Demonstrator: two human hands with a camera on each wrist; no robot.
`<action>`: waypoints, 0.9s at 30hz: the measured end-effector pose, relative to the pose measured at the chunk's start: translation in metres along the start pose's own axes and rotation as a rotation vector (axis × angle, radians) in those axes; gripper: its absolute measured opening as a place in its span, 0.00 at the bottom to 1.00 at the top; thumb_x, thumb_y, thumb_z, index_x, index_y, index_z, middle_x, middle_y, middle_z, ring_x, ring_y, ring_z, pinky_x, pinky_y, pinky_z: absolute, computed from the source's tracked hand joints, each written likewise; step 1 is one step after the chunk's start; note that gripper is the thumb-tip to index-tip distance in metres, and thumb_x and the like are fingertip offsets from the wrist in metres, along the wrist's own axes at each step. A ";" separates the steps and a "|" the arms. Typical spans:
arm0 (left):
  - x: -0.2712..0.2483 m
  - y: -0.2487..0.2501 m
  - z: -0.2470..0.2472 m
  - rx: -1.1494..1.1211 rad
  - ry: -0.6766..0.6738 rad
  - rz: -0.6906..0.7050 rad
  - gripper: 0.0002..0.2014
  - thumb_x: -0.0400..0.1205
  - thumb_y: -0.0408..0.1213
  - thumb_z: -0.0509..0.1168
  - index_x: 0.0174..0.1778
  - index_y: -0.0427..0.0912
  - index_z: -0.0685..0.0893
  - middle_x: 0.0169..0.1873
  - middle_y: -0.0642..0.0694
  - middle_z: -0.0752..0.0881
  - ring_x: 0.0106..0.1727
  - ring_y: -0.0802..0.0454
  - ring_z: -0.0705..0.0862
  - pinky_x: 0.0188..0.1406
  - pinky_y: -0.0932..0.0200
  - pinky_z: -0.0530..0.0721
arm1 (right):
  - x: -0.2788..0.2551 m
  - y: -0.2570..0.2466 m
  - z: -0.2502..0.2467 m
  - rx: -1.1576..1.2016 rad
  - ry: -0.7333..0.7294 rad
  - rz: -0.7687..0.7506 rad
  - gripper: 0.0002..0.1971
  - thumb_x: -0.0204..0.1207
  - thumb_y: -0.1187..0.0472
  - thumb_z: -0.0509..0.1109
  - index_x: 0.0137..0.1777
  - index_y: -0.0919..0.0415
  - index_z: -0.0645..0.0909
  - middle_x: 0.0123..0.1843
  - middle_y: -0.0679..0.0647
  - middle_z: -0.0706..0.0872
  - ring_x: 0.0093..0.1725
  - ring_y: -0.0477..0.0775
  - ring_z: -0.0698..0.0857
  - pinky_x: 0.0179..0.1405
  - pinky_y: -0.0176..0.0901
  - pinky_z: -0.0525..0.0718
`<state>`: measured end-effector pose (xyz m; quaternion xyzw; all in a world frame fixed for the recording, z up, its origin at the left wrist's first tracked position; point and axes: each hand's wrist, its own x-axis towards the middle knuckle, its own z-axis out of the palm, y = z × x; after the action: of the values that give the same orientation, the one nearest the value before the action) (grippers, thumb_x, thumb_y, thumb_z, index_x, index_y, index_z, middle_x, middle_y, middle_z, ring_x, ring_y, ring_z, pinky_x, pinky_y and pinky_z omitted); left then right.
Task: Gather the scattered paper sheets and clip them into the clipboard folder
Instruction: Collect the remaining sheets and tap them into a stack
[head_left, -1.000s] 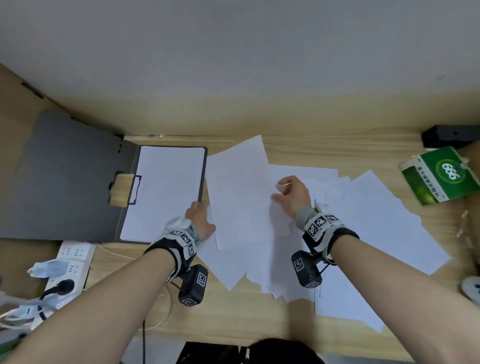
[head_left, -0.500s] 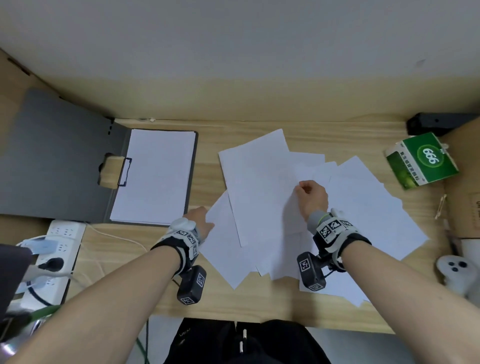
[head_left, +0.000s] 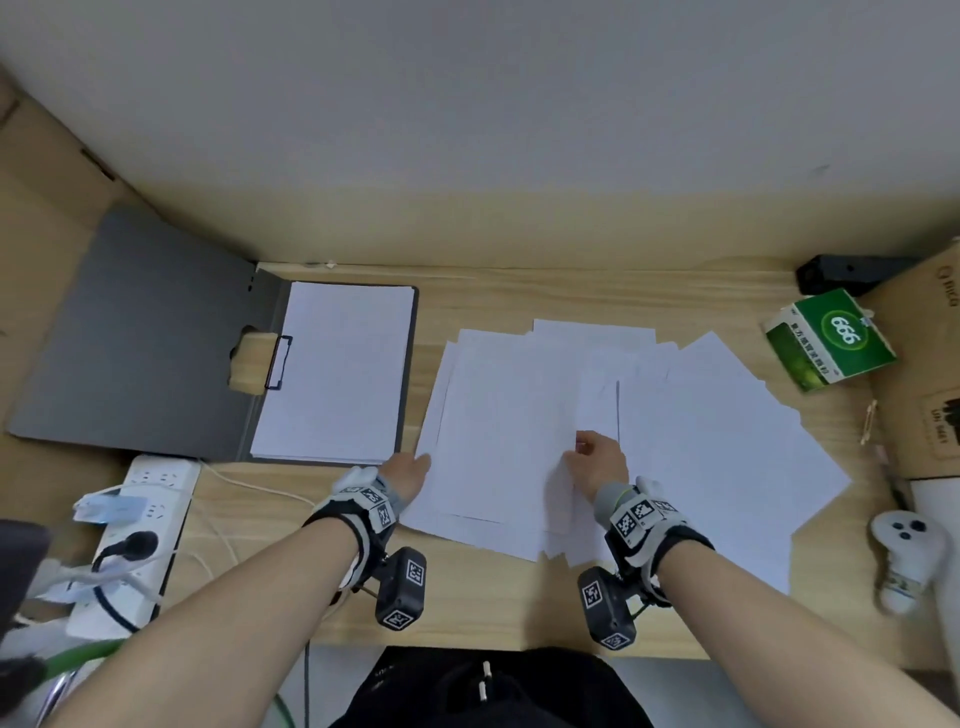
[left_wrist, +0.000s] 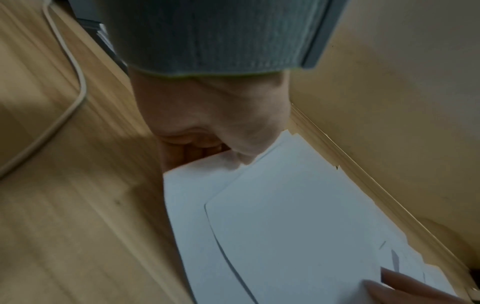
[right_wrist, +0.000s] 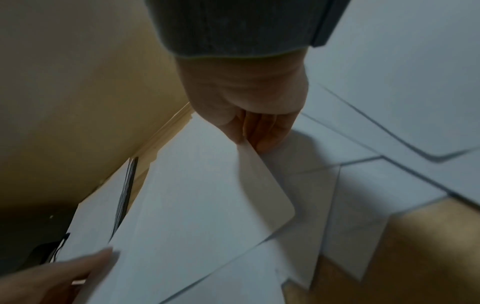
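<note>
The grey clipboard folder (head_left: 130, 338) lies open at the left, with a neat paper stack (head_left: 337, 374) under its black clip (head_left: 278, 362). Several loose white sheets (head_left: 509, 415) overlap on the desk's middle and right (head_left: 727, 441). My left hand (head_left: 410, 470) holds the left edge of the nearer pile, fingers tucked under the paper (left_wrist: 182, 152) and thumb on top. My right hand (head_left: 597, 462) pinches the right edge of the top sheet (right_wrist: 194, 195), which curls upward at my fingers (right_wrist: 259, 131).
A white power strip (head_left: 140, 519) with plugs and a cable (head_left: 234, 483) sits at the near left. At the right lie a green box (head_left: 831, 338), a white controller (head_left: 906, 551), a black object (head_left: 852, 273) and cardboard (head_left: 930, 364). A wall backs the desk.
The top sheets have been squared up and drawn nearer and leftward. My right hand slid back toward me along the sheet's edge. My left hand stays at the pile's left edge.
</note>
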<state>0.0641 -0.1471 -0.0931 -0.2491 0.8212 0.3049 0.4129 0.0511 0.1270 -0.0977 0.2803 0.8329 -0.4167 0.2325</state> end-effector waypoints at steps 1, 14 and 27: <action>0.007 -0.010 0.003 -0.062 -0.014 0.002 0.27 0.85 0.54 0.53 0.59 0.32 0.81 0.59 0.37 0.83 0.60 0.38 0.83 0.61 0.51 0.78 | -0.008 -0.001 0.009 0.011 0.007 0.004 0.09 0.71 0.66 0.66 0.47 0.57 0.85 0.44 0.57 0.90 0.45 0.61 0.87 0.50 0.53 0.86; -0.025 0.030 -0.002 -0.260 -0.182 0.281 0.12 0.75 0.27 0.70 0.54 0.38 0.86 0.46 0.46 0.88 0.51 0.48 0.86 0.51 0.58 0.84 | -0.046 -0.008 -0.021 0.225 0.150 0.044 0.08 0.73 0.68 0.67 0.33 0.58 0.79 0.32 0.52 0.82 0.33 0.56 0.78 0.35 0.44 0.79; -0.047 0.153 0.112 -0.234 -0.178 0.295 0.12 0.76 0.27 0.70 0.55 0.36 0.85 0.43 0.36 0.87 0.42 0.43 0.85 0.48 0.50 0.86 | 0.005 0.135 -0.196 0.110 0.381 0.163 0.14 0.74 0.68 0.69 0.59 0.70 0.81 0.54 0.66 0.86 0.50 0.64 0.83 0.47 0.48 0.78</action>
<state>0.0468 0.0447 -0.0620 -0.1443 0.7681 0.4762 0.4030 0.1065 0.3570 -0.0700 0.4326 0.8124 -0.3808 0.0880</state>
